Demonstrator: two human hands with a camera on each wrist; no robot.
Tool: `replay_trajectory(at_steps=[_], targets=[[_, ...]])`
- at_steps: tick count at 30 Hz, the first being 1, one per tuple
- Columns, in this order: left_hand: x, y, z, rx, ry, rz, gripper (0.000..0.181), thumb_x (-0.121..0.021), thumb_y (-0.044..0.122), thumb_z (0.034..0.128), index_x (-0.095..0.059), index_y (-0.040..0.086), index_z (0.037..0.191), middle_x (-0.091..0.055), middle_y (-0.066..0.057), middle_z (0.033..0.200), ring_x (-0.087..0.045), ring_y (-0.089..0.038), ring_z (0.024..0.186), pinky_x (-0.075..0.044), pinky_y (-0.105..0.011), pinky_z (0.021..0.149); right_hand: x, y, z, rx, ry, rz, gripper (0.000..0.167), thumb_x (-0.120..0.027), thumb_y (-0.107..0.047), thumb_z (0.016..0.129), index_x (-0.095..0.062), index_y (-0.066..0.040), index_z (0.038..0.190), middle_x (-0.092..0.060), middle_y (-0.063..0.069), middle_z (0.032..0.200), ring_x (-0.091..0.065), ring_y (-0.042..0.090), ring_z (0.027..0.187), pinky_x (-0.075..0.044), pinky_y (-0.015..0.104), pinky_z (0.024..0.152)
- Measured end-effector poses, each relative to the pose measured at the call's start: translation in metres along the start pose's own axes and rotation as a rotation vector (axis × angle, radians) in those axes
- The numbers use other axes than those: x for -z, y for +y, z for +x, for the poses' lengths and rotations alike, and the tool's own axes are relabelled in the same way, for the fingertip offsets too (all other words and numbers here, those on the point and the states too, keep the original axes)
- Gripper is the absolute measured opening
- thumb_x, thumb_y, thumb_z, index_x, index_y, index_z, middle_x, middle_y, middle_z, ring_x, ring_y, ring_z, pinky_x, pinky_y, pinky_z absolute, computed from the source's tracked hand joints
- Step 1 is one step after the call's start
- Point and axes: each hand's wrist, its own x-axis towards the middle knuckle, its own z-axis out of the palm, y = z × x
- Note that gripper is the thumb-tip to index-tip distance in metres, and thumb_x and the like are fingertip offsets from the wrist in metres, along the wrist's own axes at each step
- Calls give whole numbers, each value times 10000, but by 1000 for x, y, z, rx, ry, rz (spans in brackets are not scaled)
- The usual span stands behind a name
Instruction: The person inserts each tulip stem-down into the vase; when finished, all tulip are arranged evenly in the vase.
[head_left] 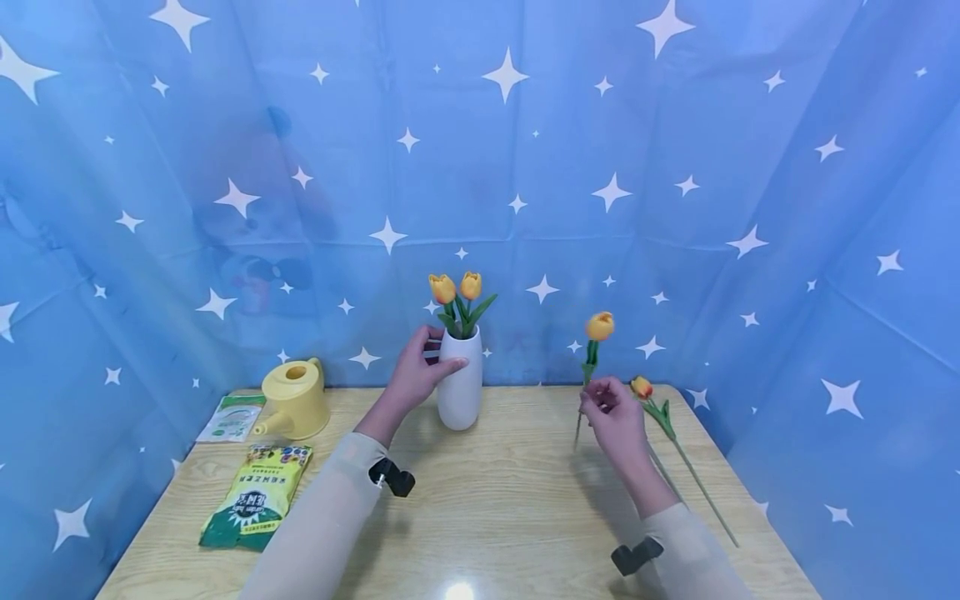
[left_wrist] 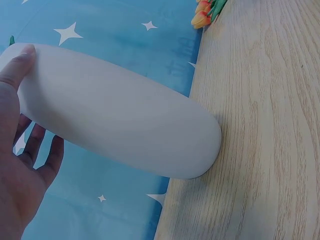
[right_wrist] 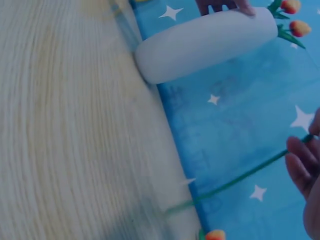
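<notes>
Over the wood-grained table (head_left: 510, 500), our right hand (head_left: 618, 417) pinches a yellow tulip (head_left: 600, 326) by its thin green stem (right_wrist: 240, 178); we judge it light, bendy, best held mid-stem. Leftward, our left hand (head_left: 415, 372) grips the smooth, upright white vase (head_left: 461, 390) high up, probably rigid, slippery, breakable. Behind hangs a creased, star-printed curtain (head_left: 525, 158).

Wood-grain table (head_left: 510, 492): vase (head_left: 459, 387) at twelve o'clock, watering can (head_left: 303, 408) and packet (head_left: 231, 419) at ten, bag (head_left: 257, 498) (yellow-green, I note) at nine, tulips (head_left: 665, 417) at three.
</notes>
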Motion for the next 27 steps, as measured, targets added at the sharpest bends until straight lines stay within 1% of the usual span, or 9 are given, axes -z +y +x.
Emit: replay_trajectory(at_steps=[2,4,7,9,15,18,21,24,27], targets=[[0,1,0,-1,-1,-1,654,-902,520,924,-557,193,1374,-602,-79,1447,-599,-366,1370,-555,-603,1120,0,-2,1,3,10,26,63,-733,-41,1054,-700,5,1081,-764,190,915,-719,132,753,-606,240,607],[-1,0,0,-2,-4,-2,663,-904,517,923,-554,191,1383,-598,-79,1455,-593,-368,1377,-550,-604,1125,-1,-4,1,-18,16,56,121,-740,-94,1068,-718,22,1094,-785,194,935,-745,125,779,-630,259,637],[-1,0,1,-2,-4,2,662,-904,516,924,-552,194,1383,-596,-77,1453,-593,-372,1376,-553,-605,1122,-1,-8,1,-46,16,96,208,-745,-175,1080,-727,26,1131,-799,203,966,-781,152,819,-660,303,681],[-2,0,0,-1,-4,2,662,-905,514,924,-552,193,1383,-595,-79,1455,-593,-376,1377,-554,-608,1120,-1,-9,1,-56,17,150,234,-746,-199,1086,-716,22,1155,-797,215,1005,-794,163,856,-666,317,701],[-1,2,-1,1,-6,-4,657,-906,508,925,-549,196,1380,-594,-83,1457,-597,-375,1376,-554,-614,1118,-3,-11,4,-12,44,262,224,-718,-154,1102,-686,58,1167,-776,268,1080,-803,144,835,-670,330,688],[-1,3,-1,5,-5,3,653,-902,509,928,-548,199,1381,-594,-79,1455,-599,-365,1375,-556,-605,1119,-3,-16,6,-9,70,324,218,-696,-115,1108,-664,88,1181,-771,271,1086,-806,153,818,-672,348,675],[0,2,-1,8,-5,10,658,-901,511,928,-546,202,1387,-593,-78,1457,-601,-360,1372,-558,-604,1116,-4,-24,11,13,90,368,226,-674,-91,1115,-645,121,1189,-785,244,1070,-808,189,804,-665,351,650],[0,1,-1,10,-4,9,654,-901,512,927,-547,204,1383,-596,-78,1452,-604,-360,1369,-560,-605,1114,-2,-33,18,53,104,370,254,-656,-116,1129,-642,129,1196,-800,211,1043,-805,218,792,-658,348,626],[0,0,0,8,-3,8,645,-900,517,927,-551,208,1373,-599,-73,1443,-605,-356,1365,-563,-602,1110,0,-43,27,91,115,367,279,-646,-157,1139,-651,117,1195,-793,232,1034,-804,216,797,-657,333,630]])
